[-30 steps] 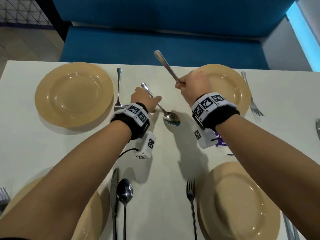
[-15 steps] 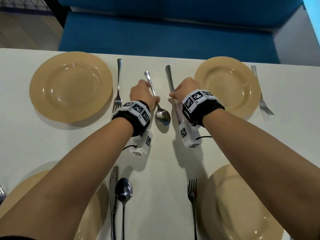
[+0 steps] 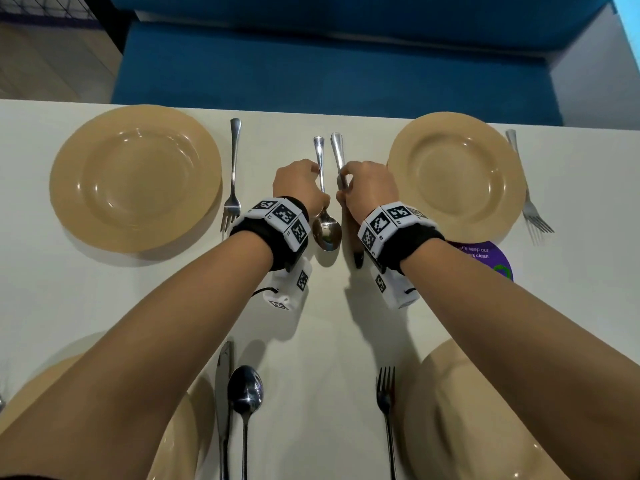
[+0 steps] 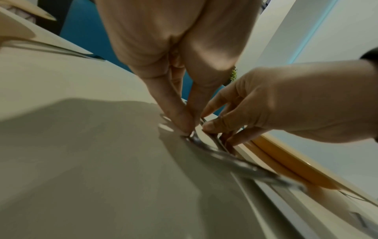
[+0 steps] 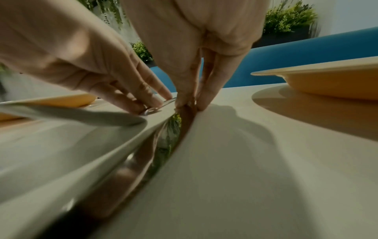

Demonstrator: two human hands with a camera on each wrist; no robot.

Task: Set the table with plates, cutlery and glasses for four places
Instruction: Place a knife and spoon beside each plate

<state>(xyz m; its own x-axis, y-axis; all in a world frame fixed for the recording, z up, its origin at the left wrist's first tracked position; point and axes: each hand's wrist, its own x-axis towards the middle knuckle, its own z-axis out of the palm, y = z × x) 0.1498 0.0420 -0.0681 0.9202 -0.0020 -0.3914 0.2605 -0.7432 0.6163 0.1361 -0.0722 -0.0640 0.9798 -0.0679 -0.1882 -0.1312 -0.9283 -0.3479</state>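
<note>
Between the two far plates, a spoon [image 3: 327, 233] and a knife [image 3: 337, 148] lie side by side on the white table [image 3: 322, 323], handles pointing away from me. My left hand [image 3: 304, 181] pinches the spoon's handle against the table, seen close in the left wrist view, where the left hand [image 4: 189, 129] has its fingertips on the metal. My right hand [image 3: 350, 188] pinches the knife's handle; in the right wrist view the right hand [image 5: 189, 103] presses down on the knife [image 5: 161, 152], whose blade runs toward the camera.
Far left plate [image 3: 135, 178] has a fork [image 3: 233, 174] on its right; far right plate [image 3: 453, 174] has a fork [image 3: 530, 206] on its right. Near me are two plates [image 3: 450, 410], a knife [image 3: 223, 393], a spoon [image 3: 245, 393] and a fork [image 3: 386, 400]. A purple sticker [image 3: 485, 258] is on the table.
The right hand brought the raised, tilted knife down flat onto the table. The left hand turned the spoon straight, so both now lie parallel and close together.
</note>
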